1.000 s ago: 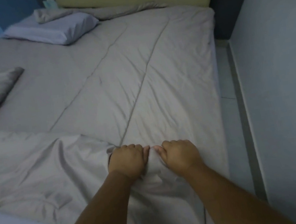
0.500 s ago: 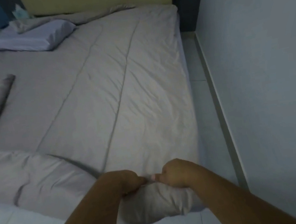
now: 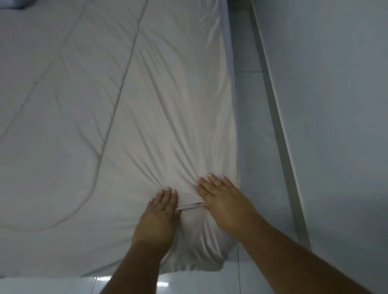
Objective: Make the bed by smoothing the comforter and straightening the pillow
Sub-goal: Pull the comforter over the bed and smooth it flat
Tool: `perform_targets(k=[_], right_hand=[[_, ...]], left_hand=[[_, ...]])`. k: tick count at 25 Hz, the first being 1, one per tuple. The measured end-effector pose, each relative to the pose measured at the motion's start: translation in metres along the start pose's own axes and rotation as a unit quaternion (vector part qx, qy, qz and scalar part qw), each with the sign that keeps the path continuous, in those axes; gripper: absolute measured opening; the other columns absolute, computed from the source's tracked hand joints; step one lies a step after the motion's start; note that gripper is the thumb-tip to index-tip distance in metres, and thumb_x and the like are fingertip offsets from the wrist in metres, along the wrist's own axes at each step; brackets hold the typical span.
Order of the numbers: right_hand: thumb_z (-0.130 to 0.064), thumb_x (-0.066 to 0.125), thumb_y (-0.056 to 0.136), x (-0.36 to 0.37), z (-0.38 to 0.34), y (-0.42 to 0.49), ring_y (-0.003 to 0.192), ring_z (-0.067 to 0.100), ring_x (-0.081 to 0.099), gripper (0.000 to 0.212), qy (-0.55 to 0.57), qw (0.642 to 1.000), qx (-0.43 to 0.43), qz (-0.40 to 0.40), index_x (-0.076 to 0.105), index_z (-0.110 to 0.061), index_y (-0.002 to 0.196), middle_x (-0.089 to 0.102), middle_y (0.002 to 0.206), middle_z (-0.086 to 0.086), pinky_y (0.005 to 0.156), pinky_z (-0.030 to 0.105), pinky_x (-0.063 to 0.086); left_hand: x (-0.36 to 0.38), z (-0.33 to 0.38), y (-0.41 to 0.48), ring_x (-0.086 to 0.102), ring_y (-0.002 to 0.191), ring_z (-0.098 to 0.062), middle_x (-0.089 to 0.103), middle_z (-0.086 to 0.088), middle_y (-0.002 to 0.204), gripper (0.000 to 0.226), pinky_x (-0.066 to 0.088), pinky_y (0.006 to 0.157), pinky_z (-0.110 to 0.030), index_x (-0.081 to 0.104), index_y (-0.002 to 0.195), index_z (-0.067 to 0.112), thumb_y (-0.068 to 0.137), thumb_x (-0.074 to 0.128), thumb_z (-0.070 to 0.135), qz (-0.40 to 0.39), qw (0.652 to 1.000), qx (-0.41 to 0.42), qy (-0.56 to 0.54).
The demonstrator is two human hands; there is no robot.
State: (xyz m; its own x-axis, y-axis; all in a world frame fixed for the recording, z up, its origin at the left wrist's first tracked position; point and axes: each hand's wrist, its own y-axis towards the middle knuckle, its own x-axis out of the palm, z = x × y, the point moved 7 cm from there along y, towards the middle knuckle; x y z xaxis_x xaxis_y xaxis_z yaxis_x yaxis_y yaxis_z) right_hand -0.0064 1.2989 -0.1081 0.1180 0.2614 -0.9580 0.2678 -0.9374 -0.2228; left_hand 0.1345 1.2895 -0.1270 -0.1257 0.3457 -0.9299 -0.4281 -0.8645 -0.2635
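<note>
My left grip [image 3: 159,217] and right grip [image 3: 224,202] lie released, fingers straight, pressing the comforter [image 3: 106,109] at 6 o'clock, a small fold between them; pillow [image 3: 22,0] at 11 o'clock.

Dim, bluish light all over, soft and slightly grainy. A small white glare spot gleams on the glossy floor [image 3: 163,283] at the bottom. Shallow shadows trace the creases of the comforter [image 3: 170,115]. Wide-angle distortion bends the wall [image 3: 347,98] at right.
</note>
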Motion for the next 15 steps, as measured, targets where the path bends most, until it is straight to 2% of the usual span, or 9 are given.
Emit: perform_targets(k=[1,3,5,6,8,10,11,13,15], right_hand=[[-0.036,0.034,0.084,-0.002,0.009,-0.007,0.113,0.02,0.062,0.05,-0.005,1.0,0.004,0.009,0.067,-0.018,0.117,0.066,0.123,-0.002,0.094,0.043,0.048],[-0.037,0.034,0.083,-0.005,0.025,-0.02,0.111,0.02,0.064,0.05,-0.015,1.0,0.024,-0.005,0.069,-0.02,0.115,0.067,0.121,-0.003,0.09,0.043,0.051],[-0.041,0.034,0.083,-0.008,0.031,-0.021,0.108,0.02,0.065,0.05,-0.013,0.998,0.054,-0.043,0.071,-0.023,0.112,0.069,0.116,-0.005,0.088,0.045,0.052],[-0.044,0.033,0.083,-0.018,0.03,-0.018,0.108,0.02,0.066,0.051,-0.013,0.996,0.072,-0.046,0.072,-0.025,0.109,0.07,0.114,-0.007,0.089,0.047,0.051],[-0.052,0.028,0.083,-0.044,0.014,-0.001,0.113,0.022,0.063,0.057,-0.035,0.996,0.086,-0.001,0.072,-0.025,0.108,0.071,0.112,-0.008,0.096,0.051,0.045],[-0.057,0.014,0.084,-0.074,-0.02,0.036,0.124,0.023,0.052,0.07,-0.027,0.997,0.075,0.004,0.067,-0.022,0.114,0.066,0.119,-0.005,0.111,0.05,0.027],[-0.057,0.01,0.086,-0.085,-0.038,0.056,0.122,0.024,0.05,0.072,-0.035,0.996,0.081,-0.012,0.067,-0.02,0.112,0.066,0.117,-0.001,0.113,0.047,0.022],[-0.054,0.014,0.089,-0.113,-0.079,0.104,0.102,0.029,0.06,0.069,-0.023,0.994,0.104,0.027,0.072,-0.016,0.093,0.072,0.096,0.007,0.103,0.043,0.033],[-0.053,0.017,0.088,-0.136,-0.125,0.152,0.088,0.032,0.063,0.068,-0.006,0.992,0.104,0.071,0.073,-0.014,0.084,0.072,0.083,0.01,0.09,0.041,0.041]], left_hand=[[-0.001,0.013,0.0,0.052,0.123,-0.039,0.045,-0.014,0.139,0.066,0.039,0.1,-0.053,0.054,0.13,0.0,0.087,0.02,0.036,-0.014,0.999,-0.002,-0.033],[-0.003,0.036,0.003,0.021,0.144,-0.029,0.014,-0.006,0.154,0.08,0.016,0.117,-0.037,0.026,0.147,0.008,0.083,-0.001,0.047,-0.036,0.999,-0.012,-0.036],[-0.007,0.042,0.003,0.0,0.148,-0.018,-0.002,-0.003,0.16,0.063,0.002,0.117,-0.028,0.007,0.151,0.015,0.096,0.004,0.046,-0.078,0.996,-0.024,-0.026],[-0.013,0.038,0.003,0.001,0.148,-0.016,0.0,-0.002,0.16,0.056,0.003,0.117,-0.027,0.007,0.152,0.017,0.101,0.014,0.041,-0.089,0.995,-0.023,-0.034],[-0.04,0.018,0.004,0.02,0.145,-0.018,0.021,-0.001,0.158,0.053,0.018,0.116,-0.027,0.024,0.149,0.019,0.101,0.026,0.041,-0.082,0.994,-0.019,-0.064],[-0.078,-0.024,0.008,0.048,0.126,-0.025,0.053,-0.005,0.136,0.045,0.038,0.104,-0.031,0.052,0.132,0.021,0.099,0.031,0.043,-0.052,0.992,-0.044,-0.104],[-0.099,-0.048,0.012,0.054,0.116,-0.026,0.06,-0.007,0.123,0.042,0.043,0.097,-0.033,0.06,0.121,0.02,0.097,0.034,0.043,-0.036,0.991,-0.057,-0.114],[-0.135,-0.108,0.018,0.057,0.108,-0.027,0.061,-0.008,0.115,0.038,0.046,0.092,-0.033,0.063,0.112,0.015,0.094,0.04,0.04,-0.023,0.991,-0.076,-0.108],[-0.169,-0.167,0.02,0.054,0.112,-0.026,0.058,-0.007,0.122,0.038,0.045,0.094,-0.033,0.06,0.118,0.016,0.093,0.043,0.039,-0.014,0.993,-0.085,-0.081]])
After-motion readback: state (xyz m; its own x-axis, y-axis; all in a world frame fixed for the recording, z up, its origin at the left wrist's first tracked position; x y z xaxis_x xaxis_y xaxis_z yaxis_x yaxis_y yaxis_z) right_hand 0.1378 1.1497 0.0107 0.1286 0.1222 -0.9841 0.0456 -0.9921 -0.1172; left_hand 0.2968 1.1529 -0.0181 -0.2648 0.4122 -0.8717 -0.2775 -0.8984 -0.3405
